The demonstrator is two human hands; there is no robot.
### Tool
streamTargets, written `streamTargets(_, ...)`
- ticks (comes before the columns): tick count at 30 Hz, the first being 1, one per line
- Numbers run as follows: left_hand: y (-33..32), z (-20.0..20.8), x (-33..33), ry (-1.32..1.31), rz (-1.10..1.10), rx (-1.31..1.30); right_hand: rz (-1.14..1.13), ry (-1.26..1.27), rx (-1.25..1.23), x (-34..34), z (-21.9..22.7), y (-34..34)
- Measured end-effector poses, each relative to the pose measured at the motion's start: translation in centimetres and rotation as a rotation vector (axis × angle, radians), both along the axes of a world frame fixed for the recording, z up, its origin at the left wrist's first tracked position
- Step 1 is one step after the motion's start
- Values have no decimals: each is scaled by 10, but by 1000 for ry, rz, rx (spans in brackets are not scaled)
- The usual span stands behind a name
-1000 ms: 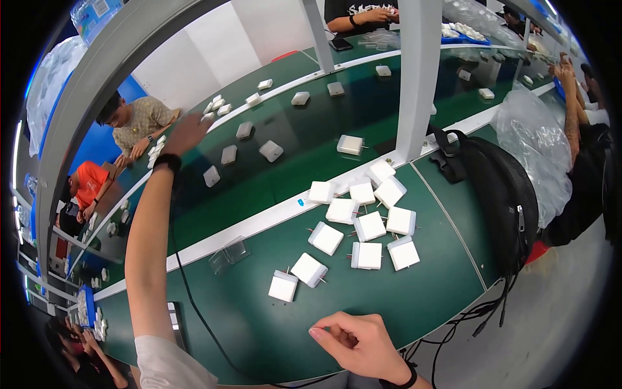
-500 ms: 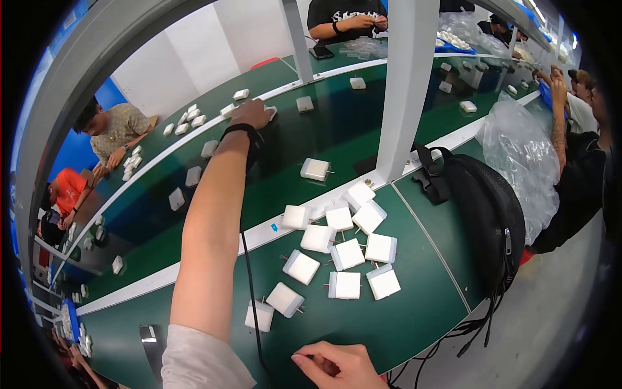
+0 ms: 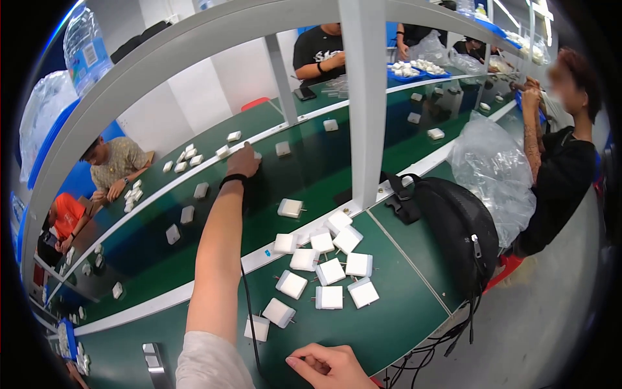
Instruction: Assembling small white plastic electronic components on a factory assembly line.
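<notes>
My left hand [image 3: 242, 162] reaches across the dark green belt with its fingers curled around a white plug adapter [image 3: 258, 155], mostly hidden by the hand. A black band circles the left wrist. My right hand [image 3: 329, 367] rests low by the near table edge, thumb and fingers curled together with nothing visible in them. Beyond it, several white adapters lie loosely grouped on the green table [image 3: 214, 364], such as one adapter [image 3: 329, 297] with thin metal prongs and a pale translucent end. Another adapter [image 3: 290, 207] sits on the belt's near side.
A grey metal post [image 3: 366, 110] rises beside the group. On the right lie a black bag [image 3: 453, 217], clear plastic bags [image 3: 494, 168] and cables. A black cord [image 3: 250, 318] crosses the table near a metallic object [image 3: 153, 363]. Other people sit along the belt.
The whole view has shifted, so the table and belt appear lower and further left. My left hand stays at the same adapter; my right hand keeps its curled pose.
</notes>
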State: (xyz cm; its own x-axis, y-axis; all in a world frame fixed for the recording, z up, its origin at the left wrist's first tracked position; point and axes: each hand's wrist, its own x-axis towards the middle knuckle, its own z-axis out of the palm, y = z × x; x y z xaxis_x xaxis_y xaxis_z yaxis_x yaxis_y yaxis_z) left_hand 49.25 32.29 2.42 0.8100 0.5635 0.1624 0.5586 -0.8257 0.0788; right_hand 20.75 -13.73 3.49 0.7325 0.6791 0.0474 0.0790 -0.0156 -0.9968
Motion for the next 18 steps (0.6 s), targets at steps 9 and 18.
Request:
streamTargets(9, -27, 50, -47, 103, -196, 16, 65, 8, 152, 3, -19, 0)
streamTargets(18, -193, 99, -226, 55, -822, -179, 64, -5, 202, 5, -23, 1)
